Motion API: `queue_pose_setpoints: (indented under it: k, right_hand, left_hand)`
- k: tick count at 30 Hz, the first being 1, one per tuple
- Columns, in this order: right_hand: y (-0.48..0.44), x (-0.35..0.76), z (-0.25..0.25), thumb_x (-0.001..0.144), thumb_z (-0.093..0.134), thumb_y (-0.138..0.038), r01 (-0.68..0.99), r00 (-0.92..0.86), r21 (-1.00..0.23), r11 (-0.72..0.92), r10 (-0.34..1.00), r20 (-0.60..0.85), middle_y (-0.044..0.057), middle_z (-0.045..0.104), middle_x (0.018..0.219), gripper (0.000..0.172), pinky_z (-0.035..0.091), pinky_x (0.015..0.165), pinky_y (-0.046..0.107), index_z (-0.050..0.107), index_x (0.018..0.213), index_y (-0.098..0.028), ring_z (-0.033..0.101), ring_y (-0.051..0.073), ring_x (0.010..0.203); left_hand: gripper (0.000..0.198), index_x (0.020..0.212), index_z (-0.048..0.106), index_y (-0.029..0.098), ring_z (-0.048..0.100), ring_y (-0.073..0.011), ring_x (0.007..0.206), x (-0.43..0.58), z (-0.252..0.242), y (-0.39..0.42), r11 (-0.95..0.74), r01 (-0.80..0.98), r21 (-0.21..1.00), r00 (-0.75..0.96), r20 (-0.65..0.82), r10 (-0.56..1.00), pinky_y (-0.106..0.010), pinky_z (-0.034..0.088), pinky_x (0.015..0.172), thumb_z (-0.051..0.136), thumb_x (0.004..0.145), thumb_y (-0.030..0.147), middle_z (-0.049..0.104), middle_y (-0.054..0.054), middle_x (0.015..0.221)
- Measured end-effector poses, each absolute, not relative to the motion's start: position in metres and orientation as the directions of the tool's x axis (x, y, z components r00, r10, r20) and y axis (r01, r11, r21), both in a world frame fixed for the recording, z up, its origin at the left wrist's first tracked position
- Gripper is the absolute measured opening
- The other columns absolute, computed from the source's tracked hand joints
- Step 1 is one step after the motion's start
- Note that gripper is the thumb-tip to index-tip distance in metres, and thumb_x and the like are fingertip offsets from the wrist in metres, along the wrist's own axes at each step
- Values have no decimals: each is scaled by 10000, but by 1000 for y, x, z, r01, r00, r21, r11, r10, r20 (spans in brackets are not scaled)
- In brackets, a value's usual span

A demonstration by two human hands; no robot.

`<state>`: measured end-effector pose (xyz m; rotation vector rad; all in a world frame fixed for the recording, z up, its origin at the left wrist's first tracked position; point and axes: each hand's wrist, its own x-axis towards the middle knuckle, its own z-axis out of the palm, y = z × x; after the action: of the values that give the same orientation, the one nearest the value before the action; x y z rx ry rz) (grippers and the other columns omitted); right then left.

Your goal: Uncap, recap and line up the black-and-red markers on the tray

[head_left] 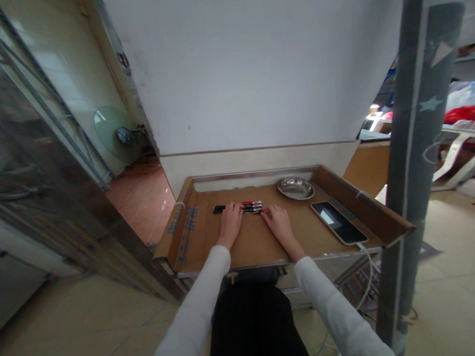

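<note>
Several pens lie side by side across the cardboard-lined tray (248,251), among them a red pen (251,203) at the back and black pens (219,208) in front. My left hand (232,220) is over their middle, its fingers curled down on the black pens and hiding part of them. At their right end, my right hand (278,222) has its fingertips pinched together at the tip of the nearest black pen. A small dark piece shows beside those fingertips, too small to make out.
A round metal dish (295,188) stands at the back right of the tray. In front of it lies a phone (339,222) with a white cable (370,269) hanging over the edge. Raised cardboard sides flank the tray. A grey post (412,139) rises at the right.
</note>
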<state>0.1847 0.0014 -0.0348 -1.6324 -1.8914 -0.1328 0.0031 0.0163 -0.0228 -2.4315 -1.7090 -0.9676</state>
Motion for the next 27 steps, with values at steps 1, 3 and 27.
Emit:
queue_pose_setpoints:
  k: [1,3,27]
  right_hand:
    - [-1,186,-35,898,432,-262,914,-30,-334,231,858,512,62,636,914,182,331,745,296,594,926,-183,550,201,893]
    - [-4,186,-35,898,426,-259,906,-43,-345,247,863,504,60,634,906,191,325,743,294,603,898,-187,547,199,885]
    - [-12,166,-35,835,440,-249,612,-78,-662,433,866,494,55,600,860,205,398,726,298,631,886,-195,530,171,777]
  left_hand:
    - [190,1029,551,186,508,-197,959,-1,-23,14,-353,879,320,162,495,853,-326,404,839,424,889,168,553,-66,1009]
    - [230,1050,545,172,498,-216,985,-11,-22,9,-248,922,296,72,499,864,-340,401,832,395,882,129,553,-87,1040]
    - [140,961,564,199,494,-248,940,-67,-21,-4,-159,964,211,61,409,911,-377,368,829,503,867,283,583,-91,992]
